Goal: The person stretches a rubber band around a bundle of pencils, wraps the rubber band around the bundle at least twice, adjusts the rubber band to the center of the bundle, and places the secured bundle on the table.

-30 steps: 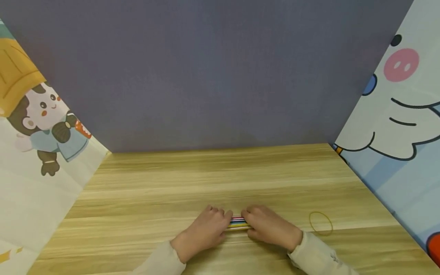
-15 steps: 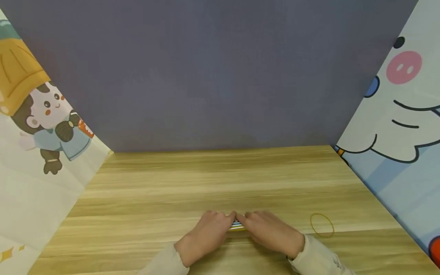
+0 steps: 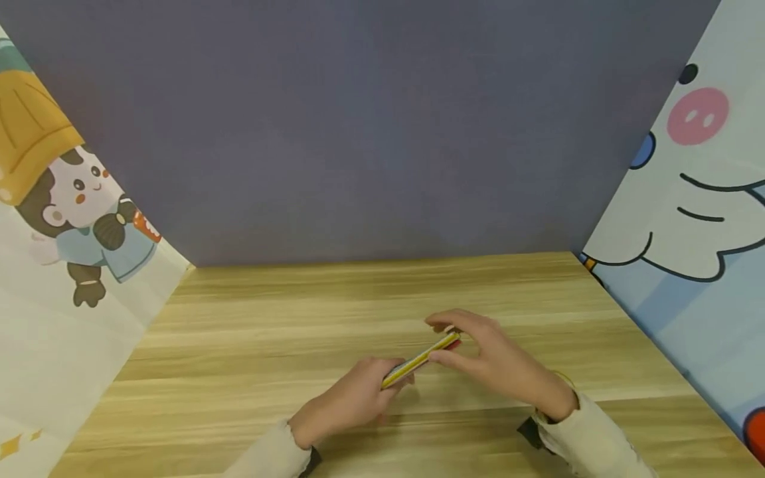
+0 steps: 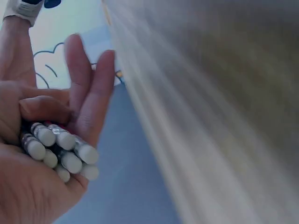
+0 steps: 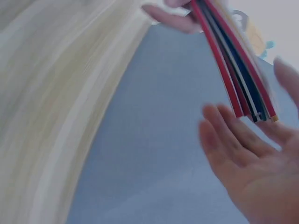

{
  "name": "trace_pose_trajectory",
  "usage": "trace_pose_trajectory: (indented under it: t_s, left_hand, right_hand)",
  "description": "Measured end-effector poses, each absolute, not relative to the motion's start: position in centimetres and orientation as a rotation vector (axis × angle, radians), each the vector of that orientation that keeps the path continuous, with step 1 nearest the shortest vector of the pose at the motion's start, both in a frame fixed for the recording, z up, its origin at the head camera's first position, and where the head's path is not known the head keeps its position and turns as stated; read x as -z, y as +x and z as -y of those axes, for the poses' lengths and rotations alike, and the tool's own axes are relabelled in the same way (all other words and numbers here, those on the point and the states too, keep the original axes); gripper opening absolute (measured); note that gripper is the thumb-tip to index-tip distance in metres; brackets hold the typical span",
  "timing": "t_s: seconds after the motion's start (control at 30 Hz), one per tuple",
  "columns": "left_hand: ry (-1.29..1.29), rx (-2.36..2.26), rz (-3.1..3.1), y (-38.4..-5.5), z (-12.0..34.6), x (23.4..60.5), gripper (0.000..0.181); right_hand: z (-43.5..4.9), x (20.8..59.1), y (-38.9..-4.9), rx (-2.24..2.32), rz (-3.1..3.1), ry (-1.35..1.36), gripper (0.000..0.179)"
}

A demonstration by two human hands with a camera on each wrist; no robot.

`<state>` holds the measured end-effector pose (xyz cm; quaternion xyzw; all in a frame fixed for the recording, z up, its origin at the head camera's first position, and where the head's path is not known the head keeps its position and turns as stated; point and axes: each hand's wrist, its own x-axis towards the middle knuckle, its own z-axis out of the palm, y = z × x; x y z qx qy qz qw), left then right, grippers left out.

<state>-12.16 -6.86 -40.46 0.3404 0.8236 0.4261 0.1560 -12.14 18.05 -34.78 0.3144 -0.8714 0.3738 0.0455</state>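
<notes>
Holding bundle of pencils (image 3: 421, 359) lower centre, tilted off table (image 3: 299, 318) | left hand (image 3: 352, 400) grips eraser ends, keeping them together | right hand (image 3: 496, 362) fingers loosely pinch far tips, probably steadying

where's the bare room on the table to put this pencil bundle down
Bare wood runs along the back of the table under the grey wall, and down the left side by the cartoon sheet. The near middle is crowded: left hand and right hand grip the pencil bundle, with a rubber band at the right wrist.
</notes>
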Motion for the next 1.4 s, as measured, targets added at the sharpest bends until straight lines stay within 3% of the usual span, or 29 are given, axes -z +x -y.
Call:
trace_pose_trajectory:
  t_s: [0.1, 0.37, 0.53, 0.73, 0.9, 1.1, 1.4]
  left_hand:
    - [0.902, -1.411, -2.188, -12.1, 6.7, 40.7, 0.017]
    - [0.911, -1.604, -1.708, -11.0, 5.8, 40.9, 0.024]
    - [0.892, -1.626, -1.529, -10.4, 5.4, 41.0, 0.031]
    - [0.896, -1.571, -1.497, -9.9, 4.9, 41.1, 0.033]
    - [0.928, -1.59, -1.457, -9.9, 4.9, 41.1, 0.03]
    - [0.877, -1.666, -1.345, -9.6, 5.1, 41.2, 0.036]
    - [0.844, -1.655, -1.257, -9.9, 4.7, 40.8, 0.041]
  right_hand:
    - [-18.1, 34.5, -12.0, -1.238, 2.517, 0.935, 0.044]
    - [-17.3, 34.3, -10.9, -1.13, 2.425, 0.993, 0.069]
    - [-16.8, 34.6, -10.6, -1.209, 2.464, 0.978, 0.054]
    - [-16.7, 35.1, -10.8, -1.347, 2.415, 0.868, 0.015]
    - [-16.5, 35.2, -10.9, -1.51, 2.476, 0.813, 0.008]
    - [-15.7, 35.7, -11.3, -1.836, 2.408, 0.882, 0.029]
    - [-15.0, 36.7, -11.2, -1.874, 2.477, 0.954, 0.031]
